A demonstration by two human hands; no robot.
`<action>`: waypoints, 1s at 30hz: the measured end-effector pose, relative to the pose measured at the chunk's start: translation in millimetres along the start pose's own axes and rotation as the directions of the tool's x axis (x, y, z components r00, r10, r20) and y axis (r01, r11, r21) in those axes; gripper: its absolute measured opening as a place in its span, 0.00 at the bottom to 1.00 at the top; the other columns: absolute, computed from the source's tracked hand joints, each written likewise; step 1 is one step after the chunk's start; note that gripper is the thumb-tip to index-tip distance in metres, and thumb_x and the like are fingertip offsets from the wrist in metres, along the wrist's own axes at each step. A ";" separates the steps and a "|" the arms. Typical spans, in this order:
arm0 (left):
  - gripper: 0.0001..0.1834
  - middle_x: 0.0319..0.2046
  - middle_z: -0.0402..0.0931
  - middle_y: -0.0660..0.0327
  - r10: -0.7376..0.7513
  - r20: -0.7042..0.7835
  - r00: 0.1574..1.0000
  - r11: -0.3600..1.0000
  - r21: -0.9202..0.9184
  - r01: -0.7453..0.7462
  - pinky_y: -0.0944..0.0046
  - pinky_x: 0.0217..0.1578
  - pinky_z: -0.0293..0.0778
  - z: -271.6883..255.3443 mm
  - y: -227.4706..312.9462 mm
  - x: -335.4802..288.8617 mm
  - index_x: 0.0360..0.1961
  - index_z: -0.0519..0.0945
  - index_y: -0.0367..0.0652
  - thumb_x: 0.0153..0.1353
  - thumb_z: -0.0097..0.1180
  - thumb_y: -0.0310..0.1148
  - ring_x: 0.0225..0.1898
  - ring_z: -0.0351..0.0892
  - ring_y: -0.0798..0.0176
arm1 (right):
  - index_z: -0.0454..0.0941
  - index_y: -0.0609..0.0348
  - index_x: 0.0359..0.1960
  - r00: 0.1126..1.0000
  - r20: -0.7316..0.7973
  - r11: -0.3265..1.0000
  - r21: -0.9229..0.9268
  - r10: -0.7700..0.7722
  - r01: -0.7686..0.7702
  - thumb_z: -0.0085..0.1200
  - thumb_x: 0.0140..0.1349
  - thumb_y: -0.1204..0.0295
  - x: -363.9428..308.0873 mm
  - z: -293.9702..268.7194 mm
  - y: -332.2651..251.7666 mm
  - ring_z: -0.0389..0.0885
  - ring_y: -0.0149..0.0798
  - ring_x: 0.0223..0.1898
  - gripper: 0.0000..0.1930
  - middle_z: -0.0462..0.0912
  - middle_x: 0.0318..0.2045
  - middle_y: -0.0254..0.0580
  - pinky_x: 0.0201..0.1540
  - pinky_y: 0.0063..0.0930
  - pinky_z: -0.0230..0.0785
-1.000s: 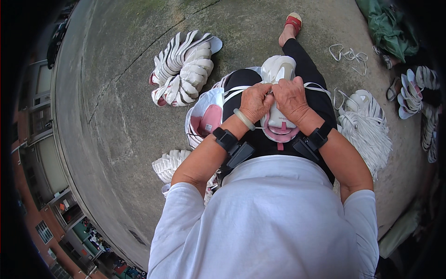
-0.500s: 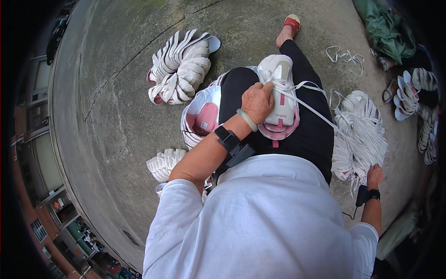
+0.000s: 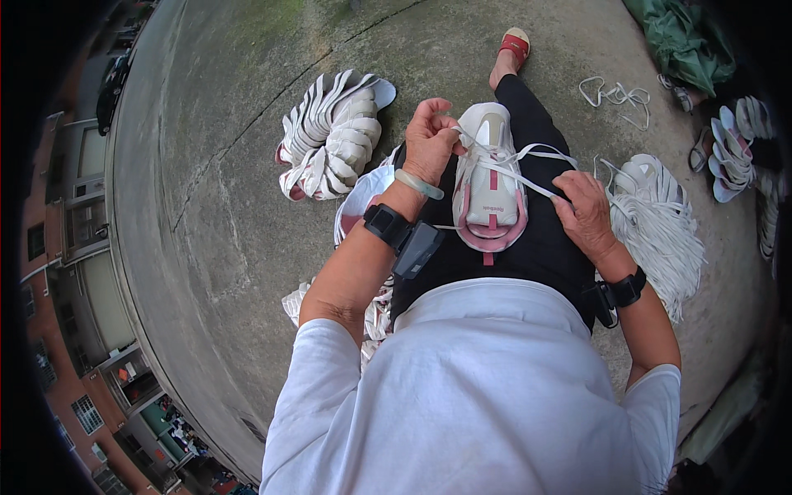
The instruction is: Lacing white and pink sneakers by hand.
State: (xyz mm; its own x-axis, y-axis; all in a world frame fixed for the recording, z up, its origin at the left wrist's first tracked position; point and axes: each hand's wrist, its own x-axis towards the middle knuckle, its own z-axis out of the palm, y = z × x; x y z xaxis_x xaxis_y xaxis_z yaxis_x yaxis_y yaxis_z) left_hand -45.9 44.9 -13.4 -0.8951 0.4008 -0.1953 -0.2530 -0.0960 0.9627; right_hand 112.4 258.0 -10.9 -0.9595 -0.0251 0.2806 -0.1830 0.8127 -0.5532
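Pinching white lace (image 3: 536,187) with right hand (image 3: 587,210), brought back from low beside the lace bundle (image 3: 664,247); tugging not evident. Pinching lace with left hand (image 3: 431,136) too, shifted leftward and toward the toe. Hence tied up on both sides instead of left only. Between both grips: white shoe upper (image 3: 507,198), lying on black trousers (image 3: 544,239). Just right of right grip: said bundle. Farther, left of left grip: curved row of nested uppers (image 3: 356,132). Farthest, beyond right grip: green sheet (image 3: 689,41).
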 end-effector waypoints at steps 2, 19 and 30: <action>0.19 0.24 0.70 0.64 -0.097 0.079 0.992 0.995 0.042 0.094 0.72 0.21 0.71 -8.2 7.4 -0.5 0.44 0.67 0.38 0.48 0.47 0.17 0.20 0.71 0.71 | 0.72 0.60 0.35 0.995 -0.031 0.995 0.015 -0.093 0.094 0.53 0.45 0.74 13.2 18.1 -8.3 0.71 0.45 0.38 0.13 0.73 0.32 0.44 0.41 0.37 0.60; 0.14 0.23 0.72 0.69 -0.271 0.279 0.921 0.925 0.340 0.169 0.73 0.34 0.61 -2.6 8.9 -4.3 0.31 0.79 0.42 0.56 0.51 0.43 0.27 0.66 0.74 | 0.71 0.57 0.24 0.997 -0.014 0.997 -0.003 -0.072 0.072 0.50 0.50 0.75 3.2 9.8 -16.8 0.73 0.45 0.22 0.02 0.69 0.18 0.42 0.23 0.34 0.64; 0.20 0.35 0.70 0.63 -0.063 0.197 0.978 0.890 0.454 -0.034 0.66 0.48 0.59 -8.8 -34.4 -8.3 0.25 0.77 0.37 0.59 0.47 0.45 0.43 0.66 0.66 | 0.73 0.61 0.27 0.991 -0.127 0.987 -0.149 0.034 -0.053 0.53 0.46 0.79 -97.9 -45.9 32.8 0.70 0.45 0.19 0.05 0.70 0.17 0.42 0.21 0.34 0.61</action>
State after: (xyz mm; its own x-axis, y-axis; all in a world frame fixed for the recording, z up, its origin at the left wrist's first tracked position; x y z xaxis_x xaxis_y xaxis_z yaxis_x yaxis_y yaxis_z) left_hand -32.9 36.8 -46.6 -0.7876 0.5776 -0.2148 -0.0277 0.3149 0.9487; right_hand 210.1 313.9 -20.5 -0.9303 0.0762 0.3589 -0.0984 0.8905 -0.4443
